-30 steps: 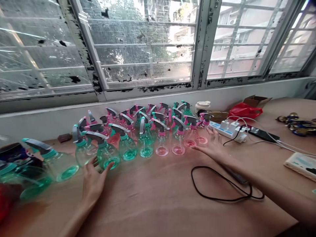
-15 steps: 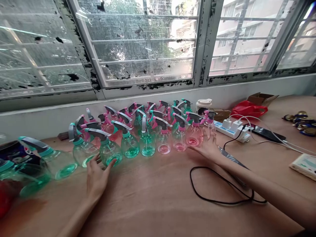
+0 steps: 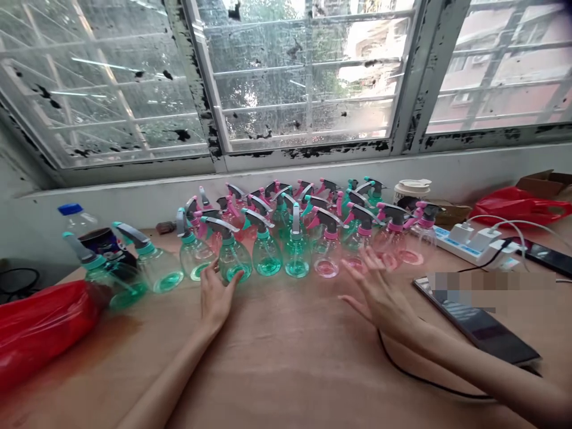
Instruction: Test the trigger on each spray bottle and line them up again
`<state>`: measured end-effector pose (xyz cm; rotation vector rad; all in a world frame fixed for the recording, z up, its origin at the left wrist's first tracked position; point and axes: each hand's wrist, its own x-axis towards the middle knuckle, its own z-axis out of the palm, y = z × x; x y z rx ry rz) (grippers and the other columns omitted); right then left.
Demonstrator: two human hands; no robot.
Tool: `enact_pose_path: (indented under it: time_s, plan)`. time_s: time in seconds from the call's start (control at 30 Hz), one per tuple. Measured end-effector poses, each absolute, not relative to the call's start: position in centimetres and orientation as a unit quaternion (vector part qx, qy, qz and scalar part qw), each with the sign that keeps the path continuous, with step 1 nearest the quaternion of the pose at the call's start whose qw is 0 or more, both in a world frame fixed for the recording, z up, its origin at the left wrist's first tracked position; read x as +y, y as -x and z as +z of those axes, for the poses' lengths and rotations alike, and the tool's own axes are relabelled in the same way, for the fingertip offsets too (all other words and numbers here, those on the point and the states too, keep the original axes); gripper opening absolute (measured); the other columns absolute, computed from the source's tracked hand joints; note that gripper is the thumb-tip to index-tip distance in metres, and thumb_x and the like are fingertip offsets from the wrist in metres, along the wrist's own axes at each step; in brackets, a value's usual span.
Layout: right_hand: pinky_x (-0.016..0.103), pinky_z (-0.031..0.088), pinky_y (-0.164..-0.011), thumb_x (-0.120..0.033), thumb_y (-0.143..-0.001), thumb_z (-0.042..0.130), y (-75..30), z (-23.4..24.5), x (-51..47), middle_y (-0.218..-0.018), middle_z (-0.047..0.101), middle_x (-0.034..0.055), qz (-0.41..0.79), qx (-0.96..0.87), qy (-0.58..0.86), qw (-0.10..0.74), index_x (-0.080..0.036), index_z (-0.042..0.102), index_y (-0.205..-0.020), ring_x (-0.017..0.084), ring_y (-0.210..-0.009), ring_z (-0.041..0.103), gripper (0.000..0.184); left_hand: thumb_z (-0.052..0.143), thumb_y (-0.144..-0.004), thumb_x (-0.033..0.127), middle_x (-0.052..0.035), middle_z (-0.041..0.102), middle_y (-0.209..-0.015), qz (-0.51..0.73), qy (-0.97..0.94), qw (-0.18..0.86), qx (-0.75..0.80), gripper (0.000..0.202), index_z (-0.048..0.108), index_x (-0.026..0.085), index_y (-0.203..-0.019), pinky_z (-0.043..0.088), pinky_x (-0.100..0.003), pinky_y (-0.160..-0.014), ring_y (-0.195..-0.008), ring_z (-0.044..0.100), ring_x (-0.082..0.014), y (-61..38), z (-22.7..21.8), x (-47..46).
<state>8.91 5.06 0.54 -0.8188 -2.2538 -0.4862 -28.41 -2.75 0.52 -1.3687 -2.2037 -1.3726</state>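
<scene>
Currently, left grip (image 3: 218,291) curves around the lower bulb of a translucent green spray bottle (image 3: 235,255); clamping cannot be told. Right grip (image 3: 383,293): fingers spread, before rounded pink bottles (image 3: 395,239). Wood-grain counter (image 3: 286,345) beneath.

Green-topped spray bottles (image 3: 297,262), front row: 6
Pink-topped spray bottles (image 3: 328,261), front row: 4
Back-row spray bottles (image 3: 329,185): loads, too jumbled to count, sorry
Red bags (image 3: 44,330): 2, one each side
Lidded cup (image 3: 412,189): just 1
Blue-capped bottle (image 3: 75,220): 1
Power strip (image 3: 447,243): 1
</scene>
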Motion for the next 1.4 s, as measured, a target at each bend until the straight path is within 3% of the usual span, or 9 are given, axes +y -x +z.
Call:
enact_pose_path:
  time_s: [0.2,0.37,0.5,0.83,0.97,1.07,1.17,1.27,1.4]
  plan:
    - [0.062,0.024,-0.114,-0.02,-0.096,0.05,-2.2,0.0,3.6,-0.148,0.045,0.0161,-0.181,-0.926,0.122,0.308,-0.019,0.052,-0.134,0.031,-0.142,0.034,0.039,0.059,-0.085,0.054,-0.0139,0.051,-0.122,-0.467,0.481,0.139,-0.729,0.057,0.047,0.018,-0.129,0.048,-0.049,-0.094,-0.11,0.057,-0.031,28.2,0.5,-2.5]
    - [0.061,0.026,-0.113,-0.02,-0.097,0.047,2.4,0.1,3.5,-0.149,0.045,0.0138,-0.159,-0.94,0.068,0.293,-0.018,0.055,-0.133,0.031,-0.14,0.038,0.036,0.05,-0.092,0.043,-0.0149,0.047,-0.119,-0.471,0.453,0.226,-0.723,0.042,0.052,0.015,-0.124,0.039,-0.049,-0.103,-0.118,0.049,-0.0318,30.2,1.8,-4.1]
    - [0.061,0.025,-0.114,-0.03,-0.098,0.05,5.5,-0.4,4.4,-0.152,0.04,0.0144,-0.148,-0.949,0.05,0.276,-0.017,0.055,-0.134,0.033,-0.142,0.034,0.039,0.058,-0.087,0.042,-0.0185,0.043,-0.124,-0.463,0.412,0.289,-0.73,0.052,0.05,0.01,-0.127,0.031,-0.052,-0.108,-0.125,0.039,-0.0363,32.5,2.8,-5.2]
    - [0.061,0.018,-0.117,-0.04,-0.095,0.054,9.0,-1.0,5.0,-0.151,0.042,0.0152,-0.122,-0.947,0.076,0.286,-0.015,0.059,-0.13,0.034,-0.141,0.034,0.043,0.072,-0.079,0.04,-0.0252,0.049,-0.133,-0.389,0.412,0.278,-0.776,0.077,0.038,0.004,-0.139,0.036,-0.05,-0.104,-0.127,0.043,-0.0394,33.8,3.9,-3.6]
    - [0.064,0.021,-0.115,-0.035,-0.093,0.057,8.9,-0.6,4.0,-0.15,0.041,0.0189,-0.094,-0.946,0.091,0.297,-0.012,0.059,-0.129,0.036,-0.141,0.034,0.042,0.072,-0.08,0.038,-0.0244,0.054,-0.129,-0.356,0.408,0.244,-0.805,0.073,0.041,0.006,-0.138,0.044,-0.046,-0.096,-0.121,0.052,-0.0384,34.1,5.0,-3.8]
    - [0.064,0.023,-0.114,-0.032,-0.093,0.057,8.9,0.1,2.8,-0.15,0.04,0.0218,-0.057,-0.943,0.106,0.311,-0.011,0.058,-0.129,0.037,-0.141,0.034,0.042,0.07,-0.08,0.049,-0.025,0.056,-0.123,-0.333,0.395,0.227,-0.825,0.071,0.047,0.007,-0.132,0.046,-0.048,-0.09,-0.117,0.053,-0.0416,33.6,5.8,-4.2]
    - [0.062,0.026,-0.114,-0.029,-0.093,0.057,9.2,1.2,1.6,-0.145,0.047,0.0228,-0.005,-0.937,0.12,0.329,-0.012,0.06,-0.126,0.036,-0.138,0.04,0.038,0.065,-0.077,0.064,-0.0278,0.056,-0.116,-0.314,0.379,0.214,-0.844,0.072,0.055,0.006,-0.118,0.047,-0.051,-0.085,-0.115,0.052,-0.0471,32.7,6.7,-4.7]
    - [0.059,0.033,-0.111,-0.03,-0.093,0.056,9.7,2.6,0.2,-0.135,0.057,0.0215,0.066,-0.924,0.133,0.351,-0.013,0.06,-0.123,0.033,-0.129,0.051,0.035,0.066,-0.073,0.067,-0.0278,0.056,-0.115,-0.299,0.37,0.192,-0.858,0.073,0.055,0.007,-0.112,0.047,-0.05,-0.084,-0.113,0.054,-0.0467,31.6,7.3,-5.5]
    - [0.052,0.047,-0.102,-0.044,-0.092,0.056,11.0,4.5,-1.1,-0.135,0.056,0.0217,0.183,-0.896,0.153,0.375,-0.013,0.044,-0.137,0.032,-0.127,0.054,0.056,0.073,-0.071,0.059,-0.0247,0.062,-0.108,-0.284,0.356,0.142,-0.879,0.071,0.049,0.008,-0.115,0.049,-0.047,-0.078,-0.102,0.063,-0.0432,29.2,7.5,-7.8]
